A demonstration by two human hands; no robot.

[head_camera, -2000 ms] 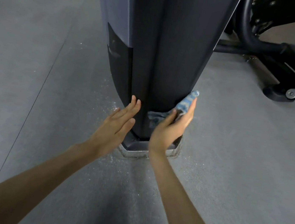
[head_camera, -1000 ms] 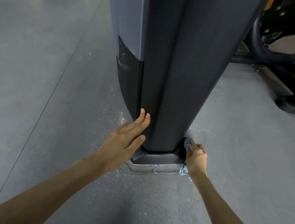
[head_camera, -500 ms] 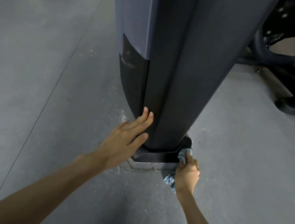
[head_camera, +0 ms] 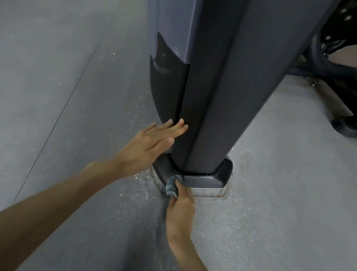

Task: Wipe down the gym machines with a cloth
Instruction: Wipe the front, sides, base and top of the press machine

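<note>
Grey gym floor (head_camera: 45, 74) surrounds the dark machine column (head_camera: 236, 75). Your left hand (head_camera: 147, 145) lies flat on the column's lower edge, grip wide. At the base (head_camera: 219, 176), 7 o'clock corner, your right hand (head_camera: 180, 212) has its grip bunched round the blue cloth (head_camera: 171, 186), which touches the base.

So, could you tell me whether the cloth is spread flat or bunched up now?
Bunched up: the cloth is a small wad gripped by the right hand against the machine's base.
</note>
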